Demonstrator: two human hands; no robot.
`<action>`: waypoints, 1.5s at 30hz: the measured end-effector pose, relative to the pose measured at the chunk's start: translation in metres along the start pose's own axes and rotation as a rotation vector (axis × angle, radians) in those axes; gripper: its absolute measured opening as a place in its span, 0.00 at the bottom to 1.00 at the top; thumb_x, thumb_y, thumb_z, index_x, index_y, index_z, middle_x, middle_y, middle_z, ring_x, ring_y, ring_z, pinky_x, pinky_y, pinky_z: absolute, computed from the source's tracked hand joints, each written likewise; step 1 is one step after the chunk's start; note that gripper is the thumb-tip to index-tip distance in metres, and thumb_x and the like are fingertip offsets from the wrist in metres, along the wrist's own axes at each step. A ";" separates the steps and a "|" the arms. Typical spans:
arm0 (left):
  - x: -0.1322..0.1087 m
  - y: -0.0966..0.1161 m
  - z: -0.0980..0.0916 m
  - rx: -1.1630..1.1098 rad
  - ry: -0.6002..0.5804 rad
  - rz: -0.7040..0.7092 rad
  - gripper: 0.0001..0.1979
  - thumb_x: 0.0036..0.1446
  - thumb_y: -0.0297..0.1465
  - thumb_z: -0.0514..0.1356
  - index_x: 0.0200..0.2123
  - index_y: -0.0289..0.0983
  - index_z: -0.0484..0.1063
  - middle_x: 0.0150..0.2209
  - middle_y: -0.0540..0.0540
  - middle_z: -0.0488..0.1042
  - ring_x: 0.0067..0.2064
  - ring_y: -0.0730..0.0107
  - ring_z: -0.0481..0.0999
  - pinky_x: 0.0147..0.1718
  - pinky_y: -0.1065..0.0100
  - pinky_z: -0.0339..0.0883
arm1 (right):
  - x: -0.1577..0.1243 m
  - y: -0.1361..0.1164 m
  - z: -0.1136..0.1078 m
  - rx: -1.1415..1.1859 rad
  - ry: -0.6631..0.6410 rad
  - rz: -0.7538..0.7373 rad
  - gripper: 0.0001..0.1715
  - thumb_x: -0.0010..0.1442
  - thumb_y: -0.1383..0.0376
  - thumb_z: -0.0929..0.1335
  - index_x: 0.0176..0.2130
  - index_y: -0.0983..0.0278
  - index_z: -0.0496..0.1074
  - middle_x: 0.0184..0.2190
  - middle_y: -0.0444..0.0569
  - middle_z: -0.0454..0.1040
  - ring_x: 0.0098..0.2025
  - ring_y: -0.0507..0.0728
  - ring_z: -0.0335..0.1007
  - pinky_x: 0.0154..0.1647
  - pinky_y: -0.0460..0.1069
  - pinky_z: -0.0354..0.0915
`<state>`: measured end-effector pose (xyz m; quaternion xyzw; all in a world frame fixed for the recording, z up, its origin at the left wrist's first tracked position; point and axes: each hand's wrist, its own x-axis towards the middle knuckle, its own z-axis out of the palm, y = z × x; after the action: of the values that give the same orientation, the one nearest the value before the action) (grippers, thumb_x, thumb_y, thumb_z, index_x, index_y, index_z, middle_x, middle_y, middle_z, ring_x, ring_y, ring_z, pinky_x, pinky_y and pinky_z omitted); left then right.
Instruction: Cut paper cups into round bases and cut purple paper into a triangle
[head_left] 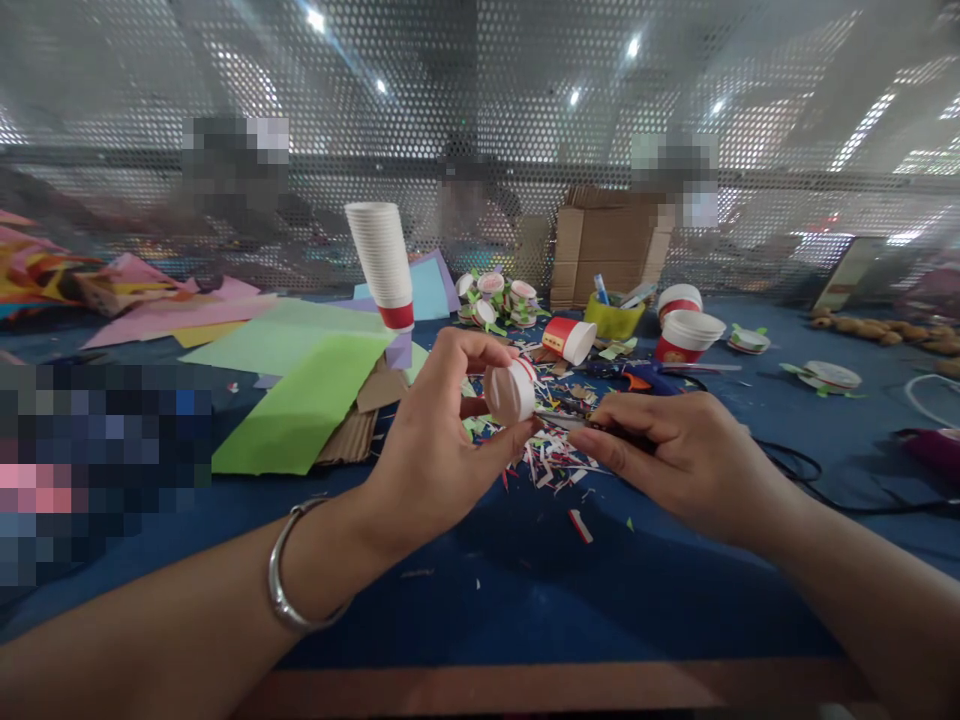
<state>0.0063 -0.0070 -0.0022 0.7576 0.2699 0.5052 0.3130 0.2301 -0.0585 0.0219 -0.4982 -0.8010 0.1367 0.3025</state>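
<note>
My left hand (450, 430) pinches a small paper cup piece (510, 392), white with a red edge, tilted above the table. In my right hand (675, 450) is a pair of scissors (561, 421); their blades point left and reach the lower right edge of the cup piece. The handles are mostly hidden by my fingers. Under both hands lies a heap of paper scraps (551, 458) in white, red and green. Just beyond the cup piece, a red and white paper cup (570, 340) rests on its side.
A tall stack of paper cups (381, 262) stands behind green paper sheets (292, 410) at left. Finished-looking cup-bottom pieces (491, 290), a yellow-green pen holder (616, 318) and a cardboard box (607, 250) are at the back. A blue glue gun (664, 380) with a black cord lies right.
</note>
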 end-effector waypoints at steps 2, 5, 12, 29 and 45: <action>0.001 0.003 -0.003 0.173 0.010 0.154 0.22 0.57 0.26 0.68 0.50 0.44 0.63 0.55 0.42 0.69 0.60 0.54 0.71 0.51 0.55 0.74 | -0.001 -0.001 0.001 -0.006 0.009 0.034 0.25 0.69 0.52 0.65 0.25 0.62 0.66 0.19 0.39 0.60 0.21 0.49 0.54 0.22 0.46 0.52; 0.004 0.012 -0.008 0.465 -0.018 0.377 0.20 0.60 0.23 0.64 0.52 0.44 0.63 0.52 0.42 0.72 0.58 0.53 0.72 0.56 0.51 0.69 | -0.001 -0.002 0.004 -0.011 0.029 0.053 0.25 0.69 0.51 0.66 0.25 0.61 0.64 0.18 0.38 0.58 0.20 0.49 0.52 0.21 0.46 0.51; 0.012 0.015 -0.012 0.689 -0.115 0.372 0.12 0.61 0.24 0.61 0.46 0.40 0.66 0.47 0.43 0.75 0.52 0.54 0.75 0.52 0.53 0.69 | 0.001 0.000 0.012 -0.066 0.052 0.075 0.27 0.69 0.50 0.66 0.24 0.61 0.62 0.18 0.39 0.58 0.21 0.49 0.54 0.23 0.48 0.50; 0.014 0.014 -0.013 -0.515 -0.318 -0.672 0.13 0.56 0.33 0.70 0.42 0.38 0.71 0.38 0.48 0.77 0.34 0.72 0.78 0.33 0.69 0.75 | -0.004 0.004 0.002 -0.149 0.108 -0.056 0.24 0.68 0.52 0.67 0.26 0.62 0.65 0.17 0.36 0.57 0.19 0.47 0.49 0.19 0.45 0.49; 0.015 0.022 -0.013 -0.707 -0.573 -0.887 0.13 0.68 0.39 0.59 0.42 0.34 0.74 0.40 0.42 0.81 0.37 0.65 0.84 0.28 0.76 0.77 | -0.004 0.004 -0.001 -0.206 0.128 -0.199 0.21 0.69 0.57 0.68 0.26 0.63 0.68 0.18 0.37 0.62 0.18 0.46 0.53 0.21 0.43 0.52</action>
<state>0.0010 -0.0075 0.0270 0.5299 0.2804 0.1633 0.7835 0.2347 -0.0603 0.0189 -0.4527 -0.8353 -0.0090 0.3120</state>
